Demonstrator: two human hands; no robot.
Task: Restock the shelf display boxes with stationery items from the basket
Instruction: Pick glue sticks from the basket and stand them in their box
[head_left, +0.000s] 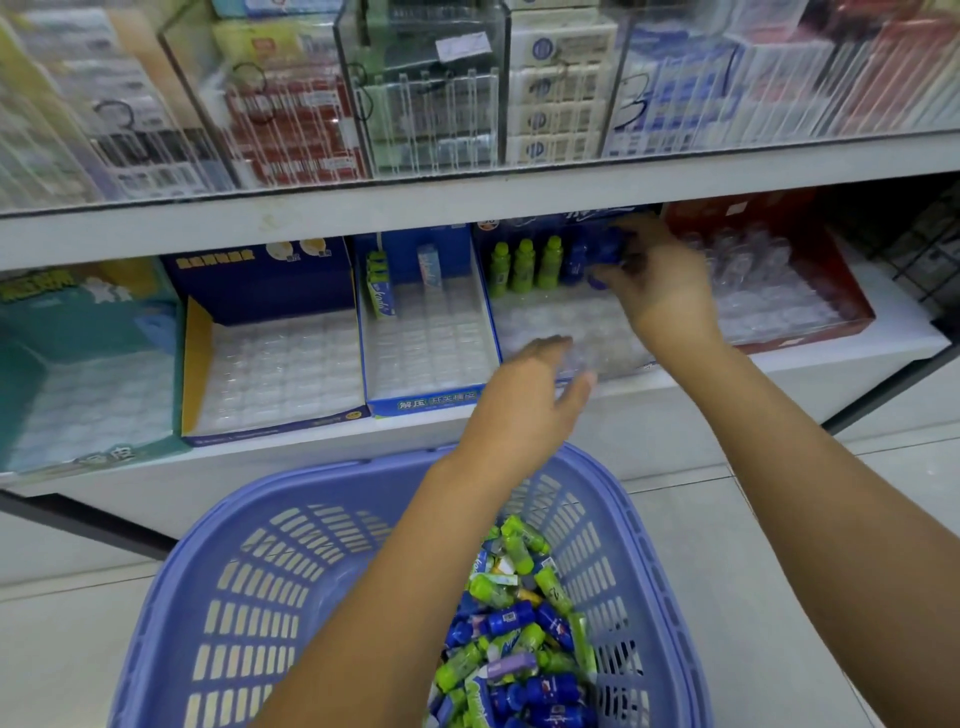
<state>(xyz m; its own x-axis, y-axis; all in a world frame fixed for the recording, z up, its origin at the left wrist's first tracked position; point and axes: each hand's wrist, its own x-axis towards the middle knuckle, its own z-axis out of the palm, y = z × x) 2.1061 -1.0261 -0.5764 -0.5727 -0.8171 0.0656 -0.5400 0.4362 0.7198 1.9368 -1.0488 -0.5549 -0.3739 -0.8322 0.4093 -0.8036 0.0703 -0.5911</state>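
Small blue plastic bottle is held in the right hand, at the back row of the blue cardboard display box with a clear moulded tray on the white lower shelf. We note the fingers curled round the bottle; blur prevents us telling whether a second blue piece is held below it. Its long axis appears tilted rather than upright, though the blur leaves this uncertain.

In that row stand three green bottles and one upright blue bottle. We judge the next free socket lies just beside the latter, under the right fingers, so the held bottle needs righting and a short drop.

The left hand is at the box's front edge, fingers loosely spread and holding nothing; whether it touches the tray we cannot tell. It lies well short of the back row, so the right hand is nearer. The lilac slotted plastic basket below holds a heap of green and blue bottles.
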